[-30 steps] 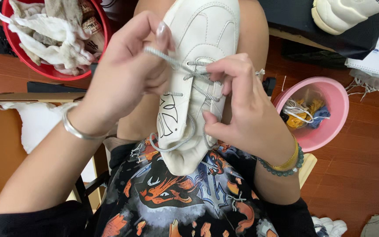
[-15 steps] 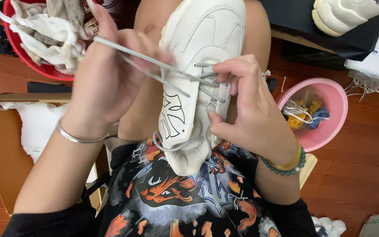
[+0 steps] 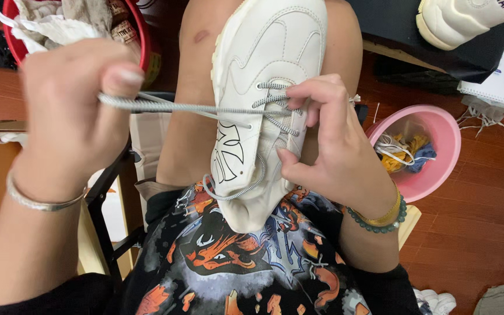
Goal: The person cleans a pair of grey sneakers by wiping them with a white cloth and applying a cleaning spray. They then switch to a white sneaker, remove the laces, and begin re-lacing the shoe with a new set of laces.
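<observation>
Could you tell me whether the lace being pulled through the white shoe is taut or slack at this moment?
Taut: the grey lace runs in a straight line from the left hand to the white shoe, which the right hand steadies.

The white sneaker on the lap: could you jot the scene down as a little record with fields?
Shoe: white sneaker lying on the person's lap, toe pointing away
Lace: grey shoelace, stretched taut to the left from the eyelets
Left hand: left hand pinches the lace
Right hand: right hand steadies the sneaker at the eyelets
Nearby: pink bowl of threads on the right; red basin of cloth, upper left
</observation>
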